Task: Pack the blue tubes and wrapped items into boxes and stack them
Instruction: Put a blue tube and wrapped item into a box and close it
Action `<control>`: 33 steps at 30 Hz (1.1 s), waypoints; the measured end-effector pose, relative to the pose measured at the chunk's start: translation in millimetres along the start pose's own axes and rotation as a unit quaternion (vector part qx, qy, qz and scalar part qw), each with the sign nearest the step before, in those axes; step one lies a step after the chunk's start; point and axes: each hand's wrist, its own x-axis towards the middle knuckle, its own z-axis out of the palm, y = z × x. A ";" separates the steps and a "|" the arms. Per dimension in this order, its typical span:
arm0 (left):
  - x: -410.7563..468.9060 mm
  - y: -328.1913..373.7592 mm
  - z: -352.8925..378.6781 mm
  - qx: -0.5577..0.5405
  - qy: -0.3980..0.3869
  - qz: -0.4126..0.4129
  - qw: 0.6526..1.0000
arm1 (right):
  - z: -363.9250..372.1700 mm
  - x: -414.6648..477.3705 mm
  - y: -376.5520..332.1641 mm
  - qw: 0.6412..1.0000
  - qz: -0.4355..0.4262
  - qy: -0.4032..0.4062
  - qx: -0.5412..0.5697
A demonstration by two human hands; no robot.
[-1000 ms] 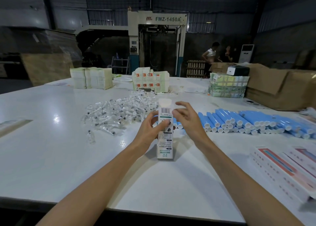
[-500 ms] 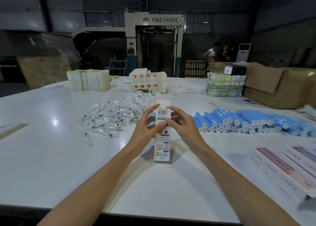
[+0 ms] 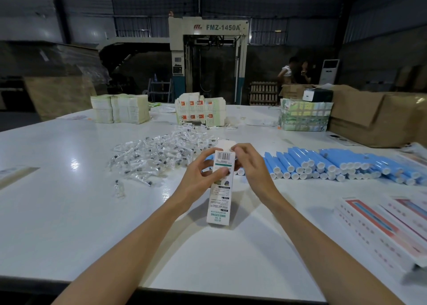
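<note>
While the left hand (image 3: 199, 179) grips the box (image 3: 219, 204) (upright), the right hand (image 3: 252, 166) pinches its top

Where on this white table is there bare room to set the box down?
The table is bare at near left, between the wrapped items and the front edge, and between the forearms nearer than the box. It is crowded right: blue tubes, then flat printed boxes.

One head-worn wide-angle camera looks forward and down over the near table (image 3: 69, 224).
</note>
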 end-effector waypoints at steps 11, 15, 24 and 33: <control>-4.6 3.5 6.7 -0.014 -0.035 -0.025 0.999 | -21.1 12.4 3.2 0.999 0.047 -0.003 0.023; -6.0 4.7 7.0 -0.007 -0.035 -0.028 0.999 | -21.7 12.2 3.4 0.999 0.004 -0.015 -0.030; -8.4 7.4 8.3 -0.002 -0.015 -0.018 1.000 | -19.4 10.0 -5.6 0.999 0.000 -0.035 -0.013; -9.3 10.6 10.6 0.017 -0.017 -0.005 1.000 | -16.7 12.5 -10.7 0.993 0.072 0.014 0.096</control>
